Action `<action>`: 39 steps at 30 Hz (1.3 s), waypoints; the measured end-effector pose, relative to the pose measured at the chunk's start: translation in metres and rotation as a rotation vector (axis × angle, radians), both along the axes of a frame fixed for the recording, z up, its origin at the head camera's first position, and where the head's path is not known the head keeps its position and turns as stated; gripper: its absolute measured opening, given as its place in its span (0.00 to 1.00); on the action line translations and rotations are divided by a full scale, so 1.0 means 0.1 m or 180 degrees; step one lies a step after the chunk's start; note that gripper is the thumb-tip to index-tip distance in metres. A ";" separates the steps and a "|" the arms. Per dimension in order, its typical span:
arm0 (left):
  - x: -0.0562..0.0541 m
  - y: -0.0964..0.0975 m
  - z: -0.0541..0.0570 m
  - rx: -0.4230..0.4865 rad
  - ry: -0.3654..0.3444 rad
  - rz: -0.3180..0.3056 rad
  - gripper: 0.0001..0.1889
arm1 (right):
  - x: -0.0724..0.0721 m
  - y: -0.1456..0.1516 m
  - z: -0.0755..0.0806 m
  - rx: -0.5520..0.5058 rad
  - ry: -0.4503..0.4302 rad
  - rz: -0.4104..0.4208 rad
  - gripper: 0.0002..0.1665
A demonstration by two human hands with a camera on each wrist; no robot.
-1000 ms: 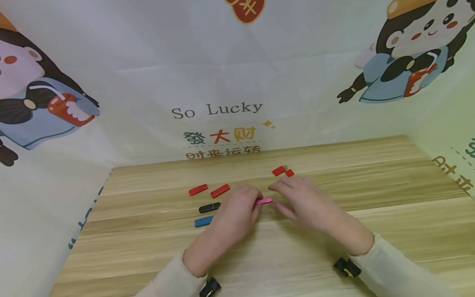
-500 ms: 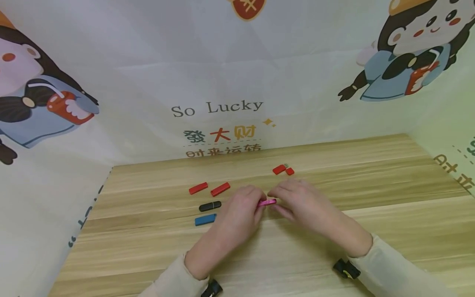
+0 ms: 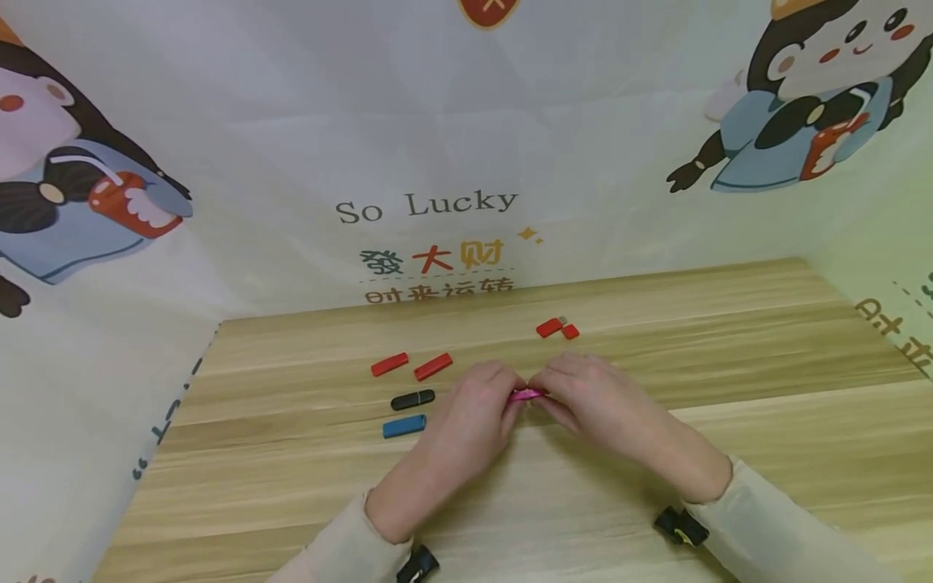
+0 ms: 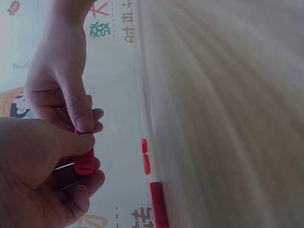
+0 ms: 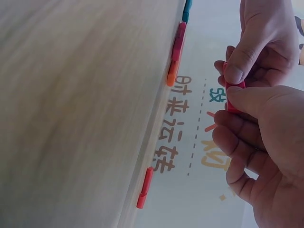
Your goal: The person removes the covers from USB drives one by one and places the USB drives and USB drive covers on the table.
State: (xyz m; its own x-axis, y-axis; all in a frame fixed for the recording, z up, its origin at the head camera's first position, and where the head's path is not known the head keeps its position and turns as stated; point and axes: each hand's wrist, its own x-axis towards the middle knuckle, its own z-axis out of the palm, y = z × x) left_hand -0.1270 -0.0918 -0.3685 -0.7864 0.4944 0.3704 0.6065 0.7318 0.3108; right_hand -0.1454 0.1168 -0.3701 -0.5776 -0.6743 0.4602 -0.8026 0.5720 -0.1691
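Note:
Between my two hands, just above the table, is a small pink USB stick (image 3: 526, 395). My left hand (image 3: 470, 413) pinches one end of it between thumb and fingers. At the other end, the thumb and fingers of my right hand (image 3: 605, 405) pinch it too. In the left wrist view the stick (image 4: 84, 164) looks red, with a slot in its near end, and both thumbs lie on it. The right wrist view shows the two thumbs close together over the stick (image 5: 232, 104), covering much of it.
Left of my hands lie a black stick (image 3: 412, 400), a blue stick (image 3: 404, 426) and two red sticks, one farther left (image 3: 389, 364). Farther back is a red USB stick (image 3: 550, 328), its metal plug bare, beside a red cap (image 3: 571, 332). A printed cloth (image 3: 291, 178) stands behind the table.
My right hand has moved left to the pink USB stick and now pinches its free end. My left hand has shifted slightly right with it. The sticks on the table lie as before.

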 end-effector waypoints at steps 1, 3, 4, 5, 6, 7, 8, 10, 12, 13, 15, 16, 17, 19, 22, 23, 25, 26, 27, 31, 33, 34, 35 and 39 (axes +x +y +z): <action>0.00 0.00 0.00 0.0001 0.0013 -0.0003 0.03 | 0.00 0.00 0.00 -0.0010 0.0000 0.0010 0.07; -0.01 0.00 0.00 0.0002 0.0023 -0.0009 0.03 | 0.00 0.00 0.00 -0.0026 0.0003 0.0027 0.07; -0.01 0.00 0.01 -0.0005 0.0026 -0.0009 0.03 | 0.00 0.00 0.01 -0.0035 0.0003 0.0037 0.07; -0.01 0.00 0.01 -0.0008 0.0023 -0.0016 0.03 | 0.00 0.00 0.01 -0.0040 0.0004 0.0043 0.07; -0.01 0.00 0.01 -0.0015 0.0019 -0.0021 0.03 | 0.00 0.00 0.01 -0.0046 -0.0001 0.0053 0.07; -0.01 0.00 0.02 -0.0023 0.0014 -0.0027 0.04 | 0.00 0.00 0.01 -0.0052 -0.0005 0.0065 0.07; -0.01 0.00 0.02 -0.0029 0.0010 -0.0034 0.03 | 0.00 0.00 0.01 -0.0056 -0.0008 0.0076 0.07; -0.01 -0.01 0.03 -0.0029 0.0000 -0.0065 0.03 | 0.00 0.00 0.01 -0.0077 -0.0018 0.0099 0.07; -0.01 -0.02 0.04 -0.0020 0.0004 -0.0120 0.03 | 0.00 0.01 0.01 -0.0111 -0.0043 0.0131 0.07; -0.01 -0.02 0.04 -0.0003 0.0013 -0.0152 0.03 | 0.00 0.01 0.01 -0.0127 -0.0055 0.0151 0.06; -0.02 -0.03 0.04 0.0041 0.0044 -0.0222 0.04 | 0.00 0.02 0.01 -0.0154 -0.0093 0.0192 0.06; -0.02 -0.03 0.03 0.0062 0.0066 -0.0259 0.03 | 0.00 0.02 0.01 -0.0166 -0.0113 0.0216 0.06; -0.02 -0.04 0.03 0.0082 0.0089 -0.0293 0.03 | 0.00 0.02 0.01 -0.0173 -0.0139 0.0236 0.06; -0.03 -0.04 0.02 0.0126 0.0137 -0.0354 0.03 | -0.01 0.03 0.01 -0.0182 -0.0190 0.0270 0.06; -0.03 -0.05 0.02 0.0167 0.0192 -0.0421 0.02 | -0.01 0.05 0.02 -0.0207 -0.0272 0.0311 0.06; -0.03 -0.06 0.02 0.0178 0.0208 -0.0439 0.02 | -0.01 0.05 0.03 -0.0218 -0.0298 0.0327 0.06; -0.02 -0.06 0.03 0.0196 0.0225 -0.0468 0.02 | -0.01 0.06 0.04 -0.0242 -0.0335 0.0359 0.06; -0.02 -0.06 0.03 0.0205 0.0232 -0.0479 0.02 | -0.01 0.06 0.04 -0.0256 -0.0345 0.0376 0.06; -0.02 -0.06 0.03 0.0210 0.0234 -0.0491 0.02 | -0.01 0.06 0.04 -0.0268 -0.0351 0.0392 0.06; -0.02 -0.07 0.04 0.0218 0.0239 -0.0526 0.03 | -0.01 0.07 0.05 -0.0319 -0.0356 0.0450 0.06; -0.02 -0.07 0.04 0.0216 0.0250 -0.0538 0.03 | -0.02 0.07 0.05 -0.0344 -0.0358 0.0472 0.06; -0.02 -0.07 0.04 0.0216 0.0259 -0.0543 0.03 | -0.02 0.07 0.05 -0.0357 -0.0362 0.0485 0.06; -0.02 -0.07 0.04 0.0216 0.0265 -0.0546 0.03 | -0.02 0.07 0.05 -0.0365 -0.0365 0.0496 0.06; -0.02 -0.07 0.04 0.0207 0.0280 -0.0562 0.04 | -0.02 0.08 0.05 -0.0375 -0.0357 0.0518 0.06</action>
